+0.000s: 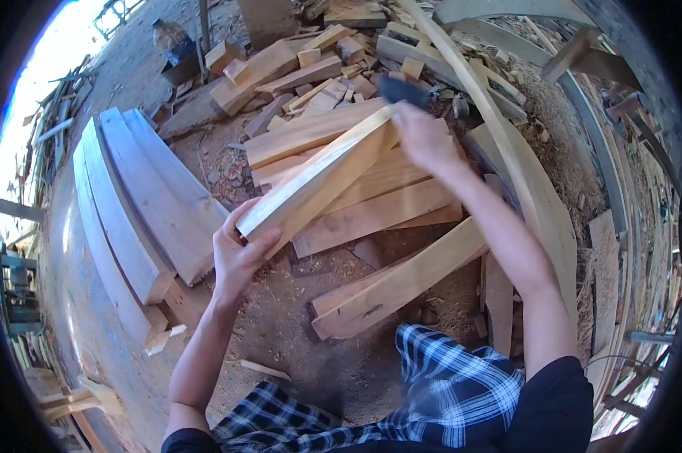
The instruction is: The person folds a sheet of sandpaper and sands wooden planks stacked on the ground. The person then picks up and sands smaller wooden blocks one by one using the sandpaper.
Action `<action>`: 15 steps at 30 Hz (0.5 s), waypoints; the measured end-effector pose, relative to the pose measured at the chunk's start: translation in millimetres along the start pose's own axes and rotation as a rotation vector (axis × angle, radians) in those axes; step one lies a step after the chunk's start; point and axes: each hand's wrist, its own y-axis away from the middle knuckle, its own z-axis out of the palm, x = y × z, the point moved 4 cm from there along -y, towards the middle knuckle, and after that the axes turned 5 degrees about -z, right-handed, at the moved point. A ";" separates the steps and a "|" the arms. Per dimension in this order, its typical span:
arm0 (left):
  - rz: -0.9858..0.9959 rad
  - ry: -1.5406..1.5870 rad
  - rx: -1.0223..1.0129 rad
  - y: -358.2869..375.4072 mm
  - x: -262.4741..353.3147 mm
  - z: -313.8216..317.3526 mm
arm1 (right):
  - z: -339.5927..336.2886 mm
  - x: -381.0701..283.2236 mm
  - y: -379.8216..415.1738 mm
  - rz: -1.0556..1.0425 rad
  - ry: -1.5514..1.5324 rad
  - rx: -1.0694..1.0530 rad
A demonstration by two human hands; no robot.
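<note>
My left hand grips the near end of a long squared wooden plank, thumb on one side and fingers on the other. The plank slants up and away to the right, raised over other boards. At its far end my right hand is closed and smeared by motion. A dark, blocky tool shows just beyond its fingers; blur hides its exact kind. Beneath the plank lies a stack of light-brown boards.
Curved boards lie together on the left. Behind the stack is a heap of wood offcuts. Nearer me, another board rests on the dirt floor. A long curved timber runs along the right. A bottle stands at the back left.
</note>
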 end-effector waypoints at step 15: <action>0.032 -0.227 -0.005 2.2 5.2 2.6 | 14.7 -11.7 -21.0 -0.104 0.148 -0.216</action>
